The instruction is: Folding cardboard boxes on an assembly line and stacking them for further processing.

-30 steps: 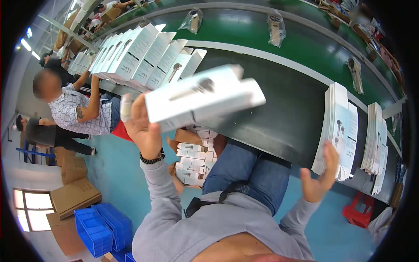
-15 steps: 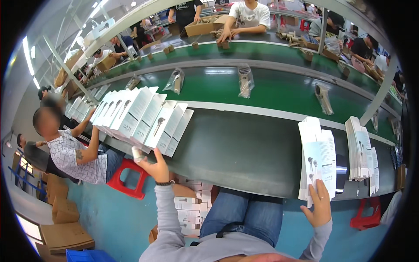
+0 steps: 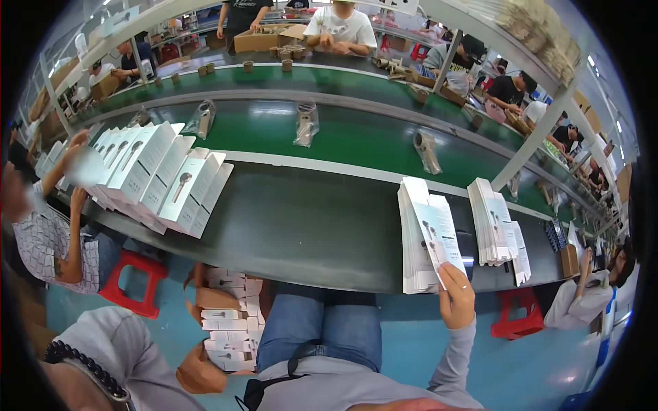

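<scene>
as the right hand [image 3: 457,298] grips its near end, flat carton [image 3: 441,231] beyond

1. Floor [image 3: 404,342]: smooth, blue; a pale glare shows at lower right.
2. Workbench [image 3: 308,219]: dark top with a light edge strip [image 3: 315,166] along its far side.
3. Conveyor belt [image 3: 363,142]: green, directly beyond the bench; its surface reflects light.
4. Divider rail [image 3: 274,94]: grey, set between this belt and a second green belt [image 3: 329,78].
5. Seating: one red stool [image 3: 152,288] near the bench at left; another red stool [image 3: 517,330] at right.
6. Framework: a slanting pale post [image 3: 528,151] at right, joined to an overhead beam [image 3: 507,46].
7. Lighting: small bright lamps [image 3: 591,60] at upper right.
</scene>
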{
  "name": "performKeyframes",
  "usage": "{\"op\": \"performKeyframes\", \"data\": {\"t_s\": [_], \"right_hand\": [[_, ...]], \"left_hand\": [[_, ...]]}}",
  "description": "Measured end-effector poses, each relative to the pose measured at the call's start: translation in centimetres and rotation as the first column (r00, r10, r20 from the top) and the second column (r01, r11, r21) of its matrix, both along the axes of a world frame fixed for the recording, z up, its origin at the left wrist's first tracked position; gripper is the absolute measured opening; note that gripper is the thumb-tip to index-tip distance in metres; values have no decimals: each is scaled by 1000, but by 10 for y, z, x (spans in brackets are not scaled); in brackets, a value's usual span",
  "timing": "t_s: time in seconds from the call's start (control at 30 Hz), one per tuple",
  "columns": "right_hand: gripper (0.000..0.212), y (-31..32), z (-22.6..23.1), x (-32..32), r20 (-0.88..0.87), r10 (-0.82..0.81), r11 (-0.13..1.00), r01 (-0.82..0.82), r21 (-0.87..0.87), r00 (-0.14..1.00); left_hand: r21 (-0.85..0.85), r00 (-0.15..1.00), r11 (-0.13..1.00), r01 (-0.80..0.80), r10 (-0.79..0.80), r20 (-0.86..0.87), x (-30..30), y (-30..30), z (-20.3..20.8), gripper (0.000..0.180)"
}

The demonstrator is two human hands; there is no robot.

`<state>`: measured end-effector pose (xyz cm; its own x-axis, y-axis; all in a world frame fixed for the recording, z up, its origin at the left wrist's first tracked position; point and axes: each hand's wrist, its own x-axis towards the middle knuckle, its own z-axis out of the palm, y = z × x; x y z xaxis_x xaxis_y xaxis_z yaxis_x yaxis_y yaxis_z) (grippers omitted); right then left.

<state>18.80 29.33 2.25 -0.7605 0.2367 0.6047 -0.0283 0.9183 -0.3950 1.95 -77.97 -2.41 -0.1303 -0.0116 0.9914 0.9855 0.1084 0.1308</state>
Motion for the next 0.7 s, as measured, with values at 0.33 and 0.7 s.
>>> {"op": "performKeyframes", "data": {"t_s": [0.33,0.7], "right_hand": [[33,-28,44,7,-286,-100,898,211,387,953],[22,-112,24,-17,-456,-137,924,-53,-379,879]], "left_hand": [[-207,988,969,137,-119,97,-7,599,123,78],[-565,940,780,267,-82,331,24,755,149,98]]}}
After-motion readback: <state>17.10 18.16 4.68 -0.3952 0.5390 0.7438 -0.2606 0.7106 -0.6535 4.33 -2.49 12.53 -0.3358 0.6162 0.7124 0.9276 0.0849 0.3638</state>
